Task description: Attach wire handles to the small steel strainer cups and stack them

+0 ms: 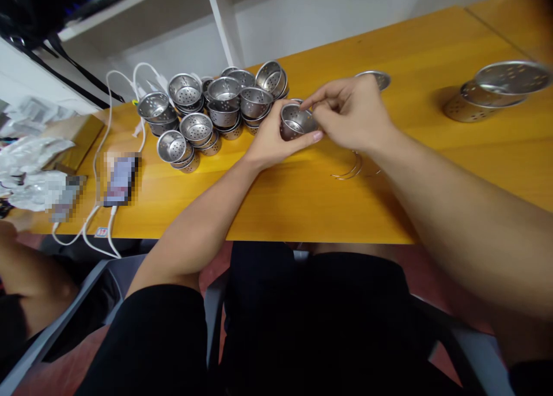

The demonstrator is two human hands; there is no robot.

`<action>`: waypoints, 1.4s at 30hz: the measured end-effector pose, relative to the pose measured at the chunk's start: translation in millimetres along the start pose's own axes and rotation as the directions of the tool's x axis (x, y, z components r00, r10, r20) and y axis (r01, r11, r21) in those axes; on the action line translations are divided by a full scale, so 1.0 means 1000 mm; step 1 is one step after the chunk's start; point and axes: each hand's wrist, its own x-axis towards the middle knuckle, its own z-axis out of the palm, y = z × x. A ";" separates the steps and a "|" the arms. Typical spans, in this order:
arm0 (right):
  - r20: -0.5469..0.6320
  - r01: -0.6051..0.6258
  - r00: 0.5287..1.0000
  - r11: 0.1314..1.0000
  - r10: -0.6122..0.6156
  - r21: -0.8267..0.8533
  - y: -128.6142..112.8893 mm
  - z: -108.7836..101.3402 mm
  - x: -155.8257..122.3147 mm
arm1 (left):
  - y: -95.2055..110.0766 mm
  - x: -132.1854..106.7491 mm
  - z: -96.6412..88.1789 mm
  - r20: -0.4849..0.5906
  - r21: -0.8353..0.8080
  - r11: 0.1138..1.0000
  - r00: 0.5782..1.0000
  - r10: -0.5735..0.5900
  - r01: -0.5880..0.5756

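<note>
My left hand (270, 142) cups a small perforated steel cup (294, 122) from below and behind, just above the yellow table (302, 200). My right hand (352, 113) rests against the cup's right rim, thumb and forefinger pinched at its edge; what they pinch is too small to tell. A pile of several similar steel cups (216, 108), some nested, lies just left of my hands. Thin wire rings (348, 171) lie on the table under my right wrist.
A steel lid (375, 78) lies behind my right hand. Two larger perforated steel pieces (492, 93) stand at the far right. A phone (121, 180), white cables (108, 154) and crumpled plastic bags (30, 171) occupy the table's left end. Another person's arm (26, 281) shows at lower left.
</note>
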 end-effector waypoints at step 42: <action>0.280 -0.019 0.958 0.961 -0.062 0.277 0.012 -0.016 0.009 | -0.017 0.005 -0.004 0.051 -0.022 0.999 0.998 0.039 -0.038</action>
